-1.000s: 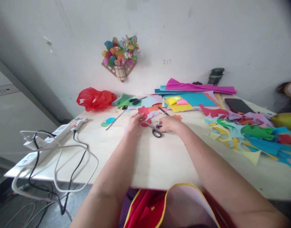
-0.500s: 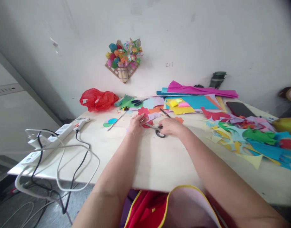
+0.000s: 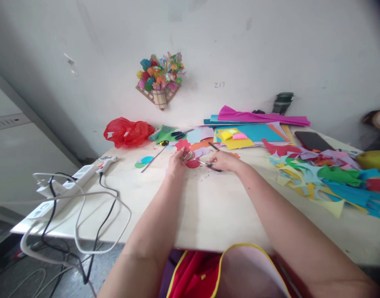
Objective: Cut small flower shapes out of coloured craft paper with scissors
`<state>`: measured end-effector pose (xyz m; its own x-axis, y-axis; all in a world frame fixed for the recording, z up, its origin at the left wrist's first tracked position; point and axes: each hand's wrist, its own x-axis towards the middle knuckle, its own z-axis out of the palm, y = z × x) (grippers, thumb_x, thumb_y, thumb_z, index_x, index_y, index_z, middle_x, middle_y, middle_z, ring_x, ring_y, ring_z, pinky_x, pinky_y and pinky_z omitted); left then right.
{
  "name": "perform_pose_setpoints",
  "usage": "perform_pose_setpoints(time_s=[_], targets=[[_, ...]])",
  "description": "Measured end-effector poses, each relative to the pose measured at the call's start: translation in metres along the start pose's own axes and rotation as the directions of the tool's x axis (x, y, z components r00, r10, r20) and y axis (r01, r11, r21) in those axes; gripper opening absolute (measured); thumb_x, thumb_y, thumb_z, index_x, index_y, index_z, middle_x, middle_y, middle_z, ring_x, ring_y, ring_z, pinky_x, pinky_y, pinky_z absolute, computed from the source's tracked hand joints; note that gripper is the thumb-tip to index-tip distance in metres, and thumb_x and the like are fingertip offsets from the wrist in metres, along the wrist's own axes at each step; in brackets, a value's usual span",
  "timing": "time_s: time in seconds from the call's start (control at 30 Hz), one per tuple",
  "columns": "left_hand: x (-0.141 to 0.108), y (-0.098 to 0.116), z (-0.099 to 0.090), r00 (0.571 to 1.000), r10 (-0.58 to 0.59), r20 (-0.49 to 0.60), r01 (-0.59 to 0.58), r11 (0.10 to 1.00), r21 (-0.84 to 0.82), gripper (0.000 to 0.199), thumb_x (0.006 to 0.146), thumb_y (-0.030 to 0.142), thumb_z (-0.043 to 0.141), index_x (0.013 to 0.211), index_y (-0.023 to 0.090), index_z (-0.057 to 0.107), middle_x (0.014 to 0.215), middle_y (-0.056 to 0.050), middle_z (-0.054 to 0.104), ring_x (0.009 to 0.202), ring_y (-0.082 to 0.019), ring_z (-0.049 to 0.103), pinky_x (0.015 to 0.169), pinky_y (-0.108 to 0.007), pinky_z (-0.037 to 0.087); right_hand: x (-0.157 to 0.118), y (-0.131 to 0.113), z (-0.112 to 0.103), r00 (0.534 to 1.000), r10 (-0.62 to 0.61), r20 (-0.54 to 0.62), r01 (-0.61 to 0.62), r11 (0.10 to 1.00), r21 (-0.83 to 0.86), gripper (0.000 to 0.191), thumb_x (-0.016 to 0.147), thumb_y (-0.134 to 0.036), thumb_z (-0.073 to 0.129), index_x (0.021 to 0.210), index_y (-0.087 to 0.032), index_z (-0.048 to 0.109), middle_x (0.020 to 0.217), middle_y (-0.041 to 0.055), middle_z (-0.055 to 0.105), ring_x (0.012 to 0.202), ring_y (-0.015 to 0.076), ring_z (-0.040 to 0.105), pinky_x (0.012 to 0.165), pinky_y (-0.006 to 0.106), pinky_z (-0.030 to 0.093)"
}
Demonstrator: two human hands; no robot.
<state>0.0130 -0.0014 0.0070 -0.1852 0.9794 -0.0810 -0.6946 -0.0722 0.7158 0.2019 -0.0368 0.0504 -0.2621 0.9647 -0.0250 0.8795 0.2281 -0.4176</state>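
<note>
My left hand (image 3: 177,162) pinches a red paper flower (image 3: 182,145), which stands above its fingertips. A small shiny metal piece shows by those fingers; I cannot make out what it is. Scissors with dark handles (image 3: 215,169) are in my right hand (image 3: 226,160), fingers curled round them. Their blades point left, towards a red paper disc (image 3: 192,164) on the table just right of my left hand. Lilac paper circles (image 3: 201,152) lie overlapping behind the disc. Past my right hand an orange paper flower (image 3: 235,155) is partly hidden.
Coloured sheets (image 3: 264,133) and a second pair of scissors (image 3: 178,135) lie at the back. Paper scraps (image 3: 314,178) and a phone (image 3: 313,141) are on the right. A red plastic bag (image 3: 127,131) sits back left; a power strip (image 3: 65,186) with cables runs along the left edge.
The scissors have turned in my right hand, and their handles sit slightly higher and farther right. The red flower has shifted a little left with my left hand.
</note>
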Motion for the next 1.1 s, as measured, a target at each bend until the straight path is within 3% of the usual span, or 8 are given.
perform_pose_setpoints(time_s=[0.07,0.13,0.23,0.3,0.5,0.63,0.83,1.1], targets=[[-0.001,0.001,0.001,1.0,0.0,-0.016,0.0,1.0,-0.01,0.009,0.079,0.009,0.066,0.081,0.018,0.067,0.074,-0.005,0.073,0.079,-0.017,0.073,0.081,-0.029,0.057,0.002,0.005,0.0,0.996,0.047,0.081,-0.064,0.973,0.223,0.012,0.074,-0.015,0.07,0.083,-0.016,0.078,0.069,0.0051,0.072,0.062,0.0167,0.067,0.047,0.022,0.041],[-0.002,0.002,0.002,1.0,-0.003,-0.03,0.002,1.0,-0.027,0.009,0.079,0.01,0.067,0.082,0.017,0.067,0.075,-0.005,0.073,0.081,-0.017,0.073,0.082,-0.028,0.056,0.002,0.006,0.001,0.988,0.082,0.131,-0.132,0.889,0.438,0.011,0.076,-0.01,0.065,0.082,-0.014,0.074,0.064,0.0041,0.07,0.053,0.0135,0.064,0.039,0.02,0.034],[-0.004,0.003,0.004,0.998,-0.01,-0.055,0.008,0.999,-0.051,0.009,0.08,0.009,0.065,0.084,0.017,0.067,0.075,-0.004,0.074,0.081,-0.016,0.074,0.083,-0.027,0.056,-0.001,0.002,0.002,0.987,0.11,0.119,-0.162,0.728,0.667,0.004,0.08,-0.01,0.066,0.08,-0.014,0.067,0.061,0.0027,0.068,0.044,0.0092,0.059,0.034,0.017,0.027],[-0.006,0.004,0.005,0.998,-0.015,-0.065,0.011,0.998,-0.058,0.01,0.081,0.009,0.064,0.086,0.017,0.068,0.076,-0.004,0.074,0.083,-0.016,0.074,0.084,-0.027,0.056,-0.002,0.0,0.003,0.989,0.113,0.092,-0.144,0.653,0.743,0.008,0.083,-0.015,0.068,0.077,-0.014,0.063,0.056,0.0005,0.065,0.04,0.0065,0.054,0.034,0.016,0.025],[-0.009,0.003,0.007,0.997,-0.031,-0.065,0.027,0.997,-0.069,0.01,0.083,0.009,0.063,0.086,0.017,0.068,0.083,-0.006,0.076,0.089,-0.018,0.074,0.083,-0.028,0.058,-0.005,-0.005,0.004,0.994,0.02,0.109,-0.101,0.562,0.821,0.024,0.09,-0.037,0.069,0.082,-0.016,0.059,0.06,-0.0011,0.064,0.044,0.0078,0.058,0.036,0.016,0.035],[-0.011,0.001,0.009,0.996,-0.062,-0.065,0.058,0.996,-0.064,0.012,0.085,0.009,0.059,0.08,0.017,0.066,0.081,-0.007,0.075,0.089,-0.018,0.074,0.081,-0.028,0.058,-0.006,-0.01,0.007,0.991,-0.018,0.136,-0.098,0.594,0.798,0.029,0.09,-0.039,0.07,0.078,-0.016,0.056,0.061,-0.0006,0.064,0.045,0.0089,0.06,0.037,0.017,0.038],[-0.014,0.001,0.012,0.996,-0.086,-0.038,0.084,0.995,-0.045,0.009,0.084,0.01,0.06,0.082,0.016,0.066,0.102,-0.011,0.077,0.109,-0.023,0.07,0.094,-0.036,0.056,-0.004,-0.013,0.016,0.991,-0.018,0.134,-0.093,0.627,0.773,0.032,0.091,-0.041,0.069,0.077,-0.016,0.055,0.058,-0.0019,0.063,0.042,0.0089,0.059,0.034,0.016,0.034],[-0.013,-0.001,0.012,0.995,-0.094,-0.017,0.093,0.995,-0.022,0.013,0.081,0.007,0.061,0.072,0.016,0.065,0.078,-0.007,0.074,0.094,-0.022,0.074,0.087,-0.031,0.056,-0.005,-0.02,0.019,0.992,-0.025,0.121,-0.076,0.649,0.757,0.032,0.09,-0.042,0.07,0.077,-0.016,0.056,0.058,-0.0033,0.061,0.042,0.0074,0.058,0.034,0.015,0.034]])
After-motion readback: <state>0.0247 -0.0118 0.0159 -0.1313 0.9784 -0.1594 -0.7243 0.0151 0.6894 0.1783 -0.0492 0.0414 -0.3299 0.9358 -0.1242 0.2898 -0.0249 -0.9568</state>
